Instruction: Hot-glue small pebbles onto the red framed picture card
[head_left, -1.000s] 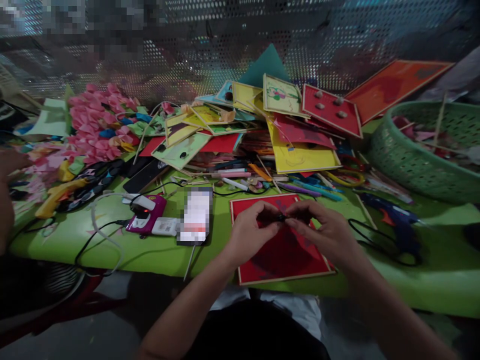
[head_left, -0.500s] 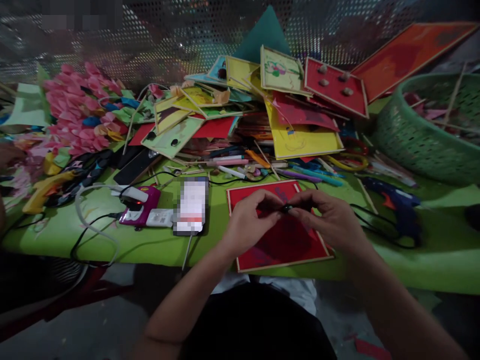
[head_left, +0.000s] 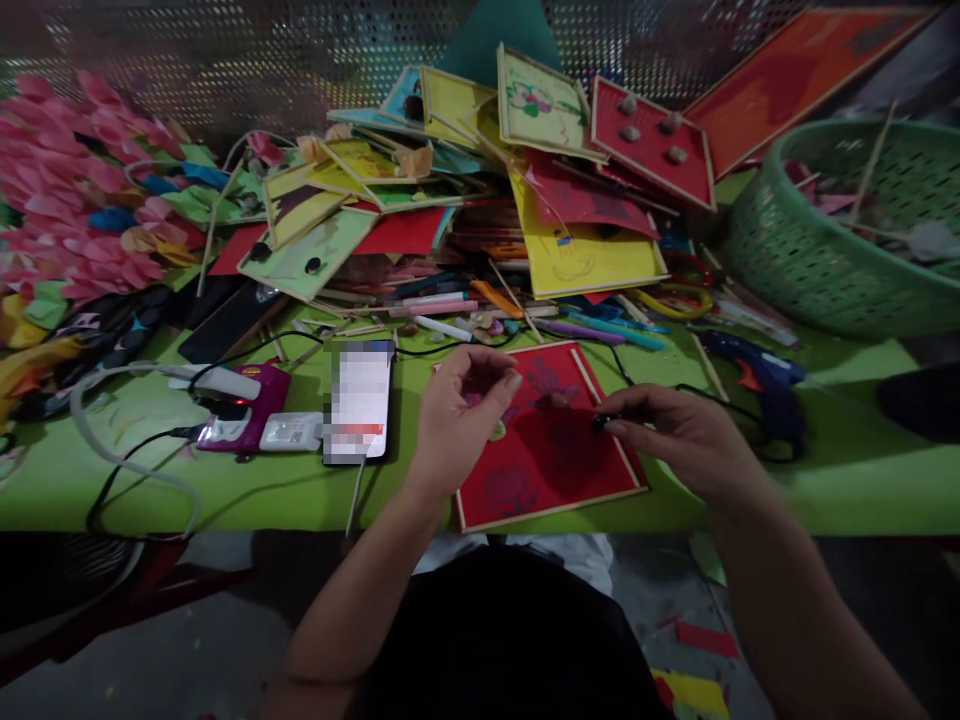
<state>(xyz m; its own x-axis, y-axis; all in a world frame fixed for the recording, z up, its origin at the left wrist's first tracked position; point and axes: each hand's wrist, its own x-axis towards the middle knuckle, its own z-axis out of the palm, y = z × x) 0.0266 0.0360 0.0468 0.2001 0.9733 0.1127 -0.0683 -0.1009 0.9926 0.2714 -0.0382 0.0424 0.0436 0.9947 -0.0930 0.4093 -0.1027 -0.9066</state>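
A red board [head_left: 592, 470] edged with thin wooden sticks lies on the table in front of me, with purple drawings on its surface. Over its right edge, my right hand [head_left: 667, 430] pinches a small dark shiny piece [head_left: 600, 422] between thumb and fingertips; its exact kind is unclear. My left hand [head_left: 461, 415] is above the board's left side, fingers loosely curled and a little apart from the thumb, with nothing visible between them. A pale pebble-like bit [head_left: 497, 431] shows just beside that palm. A brownish lump [head_left: 555, 400] sits near the board's upper middle.
Left of the board are a phone [head_left: 360, 400] and a purple power socket [head_left: 251, 405] with cables. A blue glue gun [head_left: 761, 375] lies at right, before a green basket [head_left: 825, 270]. Behind are pens, framed pictures [head_left: 544, 105] and pink paper petals [head_left: 67, 190].
My hands have parted: the right moved right with the dark piece, the left drew back left. More of the red board shows, and the view has shifted slightly.
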